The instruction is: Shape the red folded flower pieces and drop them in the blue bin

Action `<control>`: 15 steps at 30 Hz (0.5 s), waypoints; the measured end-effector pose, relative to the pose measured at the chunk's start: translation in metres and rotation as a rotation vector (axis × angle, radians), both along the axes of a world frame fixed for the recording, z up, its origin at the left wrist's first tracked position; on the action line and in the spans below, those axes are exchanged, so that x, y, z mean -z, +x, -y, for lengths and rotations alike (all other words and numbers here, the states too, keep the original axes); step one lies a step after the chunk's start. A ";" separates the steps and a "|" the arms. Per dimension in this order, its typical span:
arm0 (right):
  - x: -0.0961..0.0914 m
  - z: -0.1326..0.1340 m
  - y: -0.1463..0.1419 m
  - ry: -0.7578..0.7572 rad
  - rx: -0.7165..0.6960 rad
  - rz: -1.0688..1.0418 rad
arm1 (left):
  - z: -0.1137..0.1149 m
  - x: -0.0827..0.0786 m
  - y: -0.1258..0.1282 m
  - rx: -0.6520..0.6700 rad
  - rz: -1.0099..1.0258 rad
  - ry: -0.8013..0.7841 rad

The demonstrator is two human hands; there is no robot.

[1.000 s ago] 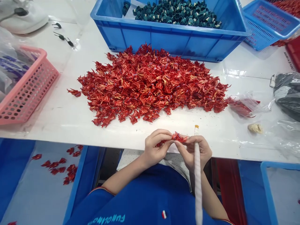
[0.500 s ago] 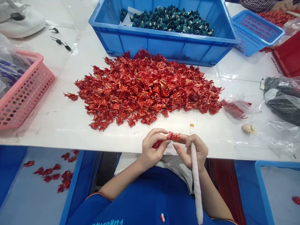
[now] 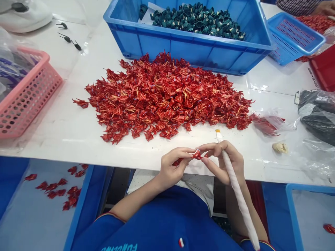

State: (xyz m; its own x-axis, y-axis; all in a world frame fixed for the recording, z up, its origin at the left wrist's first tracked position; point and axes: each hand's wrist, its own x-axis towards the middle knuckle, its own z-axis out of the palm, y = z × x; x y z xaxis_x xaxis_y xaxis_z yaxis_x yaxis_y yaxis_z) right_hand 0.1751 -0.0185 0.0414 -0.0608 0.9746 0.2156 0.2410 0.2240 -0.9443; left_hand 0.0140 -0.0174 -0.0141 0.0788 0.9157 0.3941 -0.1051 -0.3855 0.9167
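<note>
Both hands narrow and close together over the table edge: left hand [image 3: 174,166] and right hand [image 3: 229,161] pinch a small red folded piece [image 3: 196,155] between their fingertips, right hand also gripping a white wrapped stick [image 3: 237,191]. Stick has swung since the last look, lower end now leaning out past the right forearm, yellow tip up by the fingers. Red pile [image 3: 167,101] lies straight ahead of the hands, blue crate [image 3: 204,48] of dark green pieces [image 3: 199,22] beyond, pink basket [image 3: 31,101] far left
</note>
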 end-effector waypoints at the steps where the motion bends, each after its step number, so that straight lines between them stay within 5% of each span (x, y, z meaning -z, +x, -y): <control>1: 0.000 0.002 -0.002 0.009 0.003 0.014 | 0.000 0.000 0.000 0.001 -0.001 -0.014; 15: -0.001 0.008 -0.010 0.172 -0.023 0.080 | -0.003 -0.003 -0.002 0.000 -0.007 0.058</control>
